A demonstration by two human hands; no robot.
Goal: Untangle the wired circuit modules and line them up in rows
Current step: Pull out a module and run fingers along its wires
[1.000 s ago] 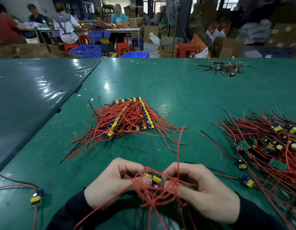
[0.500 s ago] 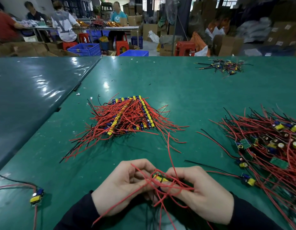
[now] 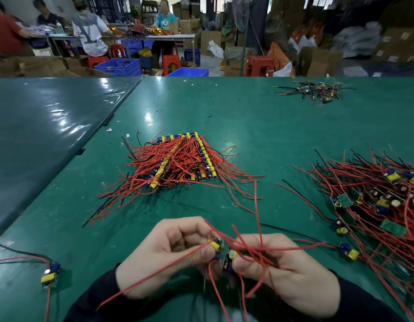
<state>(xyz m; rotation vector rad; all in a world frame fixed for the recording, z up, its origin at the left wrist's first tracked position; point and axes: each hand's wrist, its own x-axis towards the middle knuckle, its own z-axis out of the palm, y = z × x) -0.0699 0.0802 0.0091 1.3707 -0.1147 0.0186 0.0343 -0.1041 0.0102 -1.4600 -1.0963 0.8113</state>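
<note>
No legible text anywhere.

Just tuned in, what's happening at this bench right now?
A person is pulling apart wired circuit modules over the green table. The left hand pinches one module and the right hand pinches another, their red wires crossed between them. Ahead lies the lined-up stack of finished rows; the tangled pile waits at the right. One stray module lies at the near left.

Green table [image 3: 247, 126] — red wires [image 3: 178, 159], yellow-and-blue modules [image 3: 208, 159] — blue crates [image 3: 119, 66] behind.
</note>
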